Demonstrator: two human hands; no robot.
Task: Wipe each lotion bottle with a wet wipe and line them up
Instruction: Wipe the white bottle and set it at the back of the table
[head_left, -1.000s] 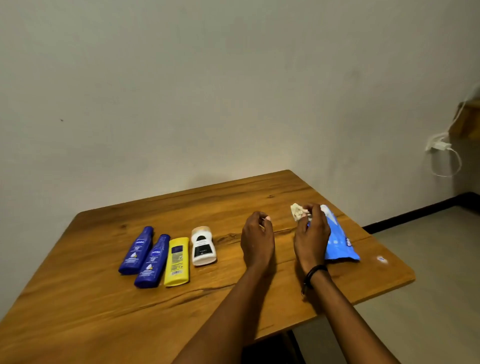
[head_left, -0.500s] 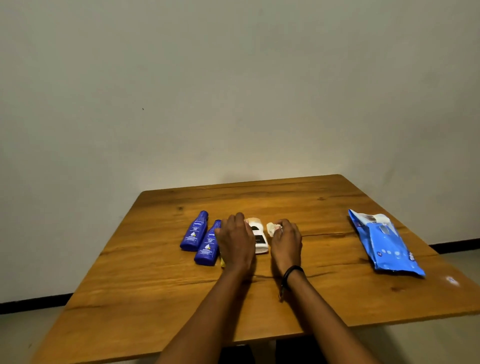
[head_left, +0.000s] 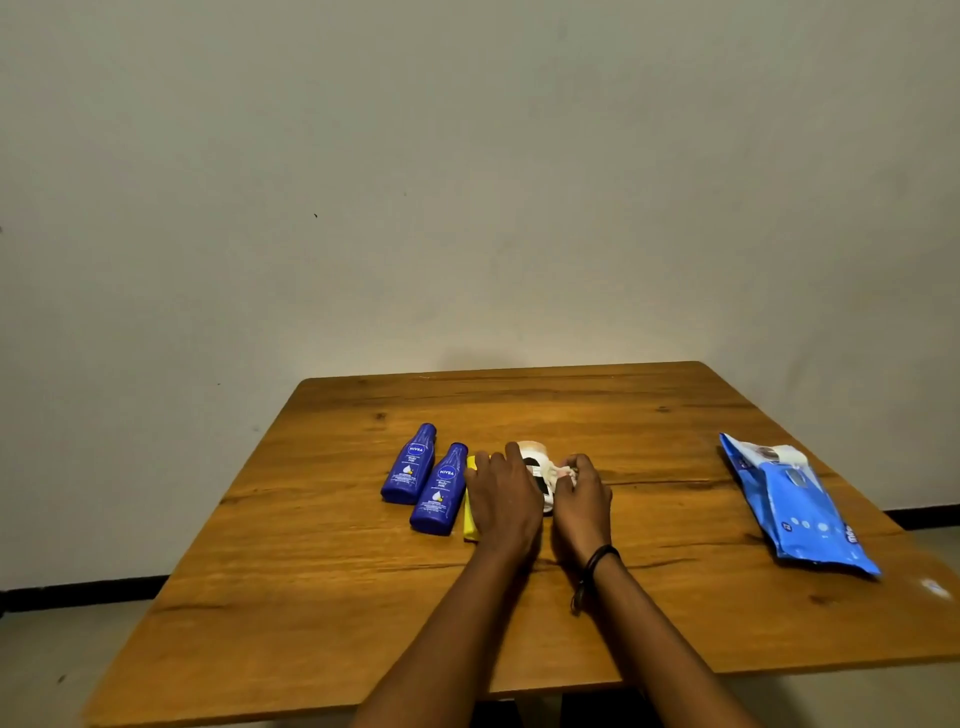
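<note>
Two dark blue lotion bottles (head_left: 410, 465) (head_left: 441, 490) lie side by side on the wooden table (head_left: 519, 597). A yellow bottle (head_left: 470, 519) lies right of them, mostly hidden under my left hand (head_left: 501, 499). That hand rests over the yellow bottle and touches the small white bottle (head_left: 535, 462), which lies flat with its cap pointing away. My right hand (head_left: 582, 499) is closed on a crumpled wet wipe (head_left: 563, 472) and presses it against the white bottle's right side.
A blue pack of wet wipes (head_left: 797, 512) with its flap lifted lies near the table's right edge. The table stands against a plain wall. A black band circles my right wrist.
My right hand carried the wipe from beside the pack over to the white bottle. My left hand moved left onto the bottles. The view swung right to left, centring the table.
</note>
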